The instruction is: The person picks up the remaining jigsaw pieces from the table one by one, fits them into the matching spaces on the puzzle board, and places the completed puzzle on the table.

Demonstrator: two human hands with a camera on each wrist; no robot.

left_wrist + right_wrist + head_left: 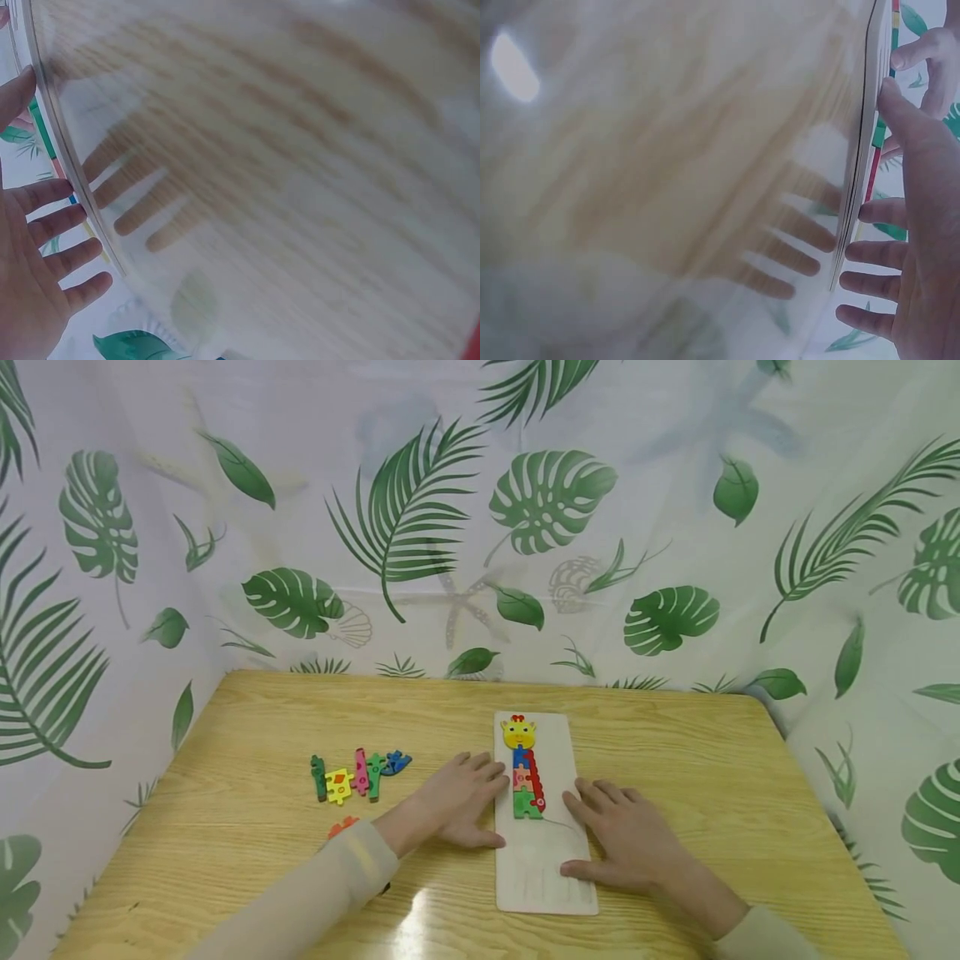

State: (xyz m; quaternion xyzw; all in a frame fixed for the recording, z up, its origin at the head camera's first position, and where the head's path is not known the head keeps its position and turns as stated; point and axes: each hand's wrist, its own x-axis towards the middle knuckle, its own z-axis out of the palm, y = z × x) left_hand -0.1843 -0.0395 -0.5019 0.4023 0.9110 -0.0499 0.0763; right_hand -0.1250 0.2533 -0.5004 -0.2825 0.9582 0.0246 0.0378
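A pale wooden puzzle board point(543, 881) lies lengthwise on the table. Set into its upper part are a yellow giraffe head point(518, 735), a blue piece point(520, 760), an orange-pink piece point(521, 779), a green piece point(527, 806) and a long red piece point(535, 777). My left hand point(465, 797) rests at the board's left edge, fingers spread. On the opposite edge, my right hand point(630, 835) touches the board with fingers extended and thumb apart. In the wrist views, fingertips of the left hand point(34, 262) and right hand point(922, 240) meet the board's sides.
Left of the board lie loose puzzle pieces: dark green point(318, 778), yellow point(340, 787), pink point(362, 772), green point(374, 783) and blue point(396, 764). An orange piece point(343, 825) is partly hidden by the left sleeve point(315, 893). A leaf-print cloth point(435, 652) hangs behind the wooden table point(675, 735).
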